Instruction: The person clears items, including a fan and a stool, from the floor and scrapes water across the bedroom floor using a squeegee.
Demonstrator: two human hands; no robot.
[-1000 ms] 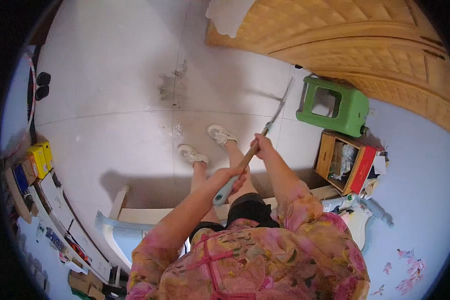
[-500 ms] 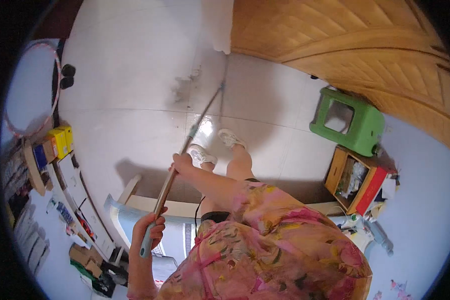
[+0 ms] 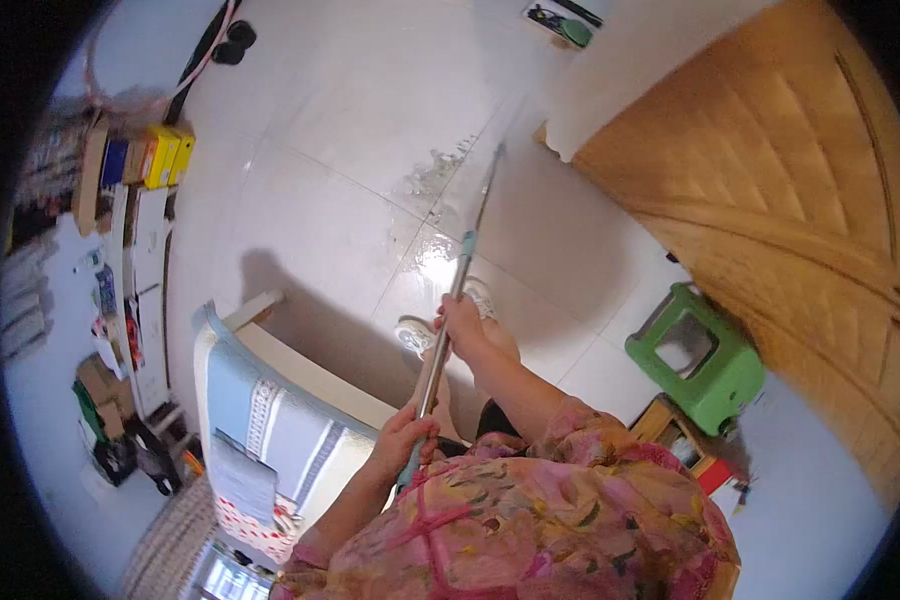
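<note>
Both my hands are wrapped round the metal pole of a mop [image 3: 437, 375], which slants away from my body over the tiled floor. My left hand [image 3: 407, 437] closes round it near the teal end grip, close to my waist. Farther along, my right hand [image 3: 460, 322] grips the pole below a teal collar. The mop's far end is blurred and pale against the floor, so its head cannot be made out. Beside it lies a wet, shiny patch [image 3: 435, 178] on the tiles. My white shoes [image 3: 413, 334] stand under the pole.
A wooden door [image 3: 750, 170] stands at the right, with a green plastic stool [image 3: 695, 350] below it. Behind me on the left is a sofa or bed with a striped cover [image 3: 295, 430]. White drawers [image 3: 150, 270] and yellow boxes [image 3: 170, 157] line the left wall.
My body and view have turned, and my feet have shifted. The mop's far end now lies farther right, nearer the door's edge. Both hands still grip the pole.
</note>
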